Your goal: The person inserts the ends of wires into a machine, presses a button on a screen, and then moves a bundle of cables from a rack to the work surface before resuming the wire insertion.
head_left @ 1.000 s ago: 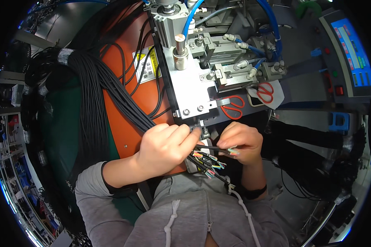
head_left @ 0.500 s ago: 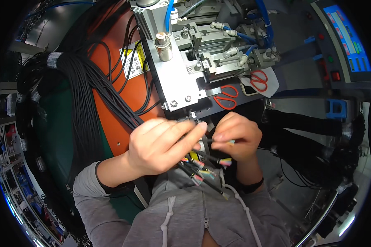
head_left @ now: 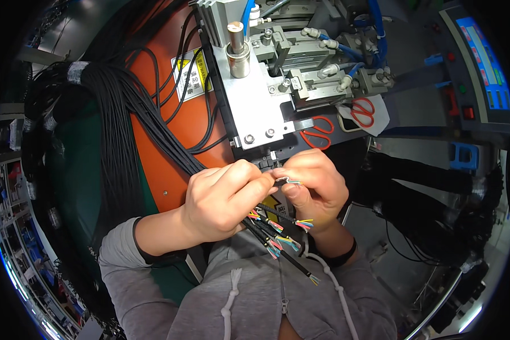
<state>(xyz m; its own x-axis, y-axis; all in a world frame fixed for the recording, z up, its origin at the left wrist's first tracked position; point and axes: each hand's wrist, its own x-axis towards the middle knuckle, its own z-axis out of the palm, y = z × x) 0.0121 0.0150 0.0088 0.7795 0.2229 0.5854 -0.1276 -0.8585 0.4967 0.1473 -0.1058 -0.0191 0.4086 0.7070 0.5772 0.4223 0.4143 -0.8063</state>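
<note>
My left hand (head_left: 224,195) is closed round a bunch of black braided cables (head_left: 260,231), whose stripped ends fan out below it in thin coloured wires (head_left: 305,225). Between the two hands one cable end (head_left: 285,181) is lifted, its coloured wires and some pale strands bared. The fingers of my right hand (head_left: 317,187) pinch at these wires. Just beyond my fingertips is the small dark front fitting (head_left: 268,161) of a metal machine (head_left: 255,107). The cables inside my left fist are hidden.
A thick bundle of black cables (head_left: 105,102) lies across the orange surface (head_left: 158,175) at left. Two red-handled scissors (head_left: 317,135) lie beside the machine. A screen panel (head_left: 484,65) stands at far right. More black cables (head_left: 419,221) hang at right.
My right hand has moved left and up against my left hand, onto the lifted cable end. The machine appears slightly farther right in the picture.
</note>
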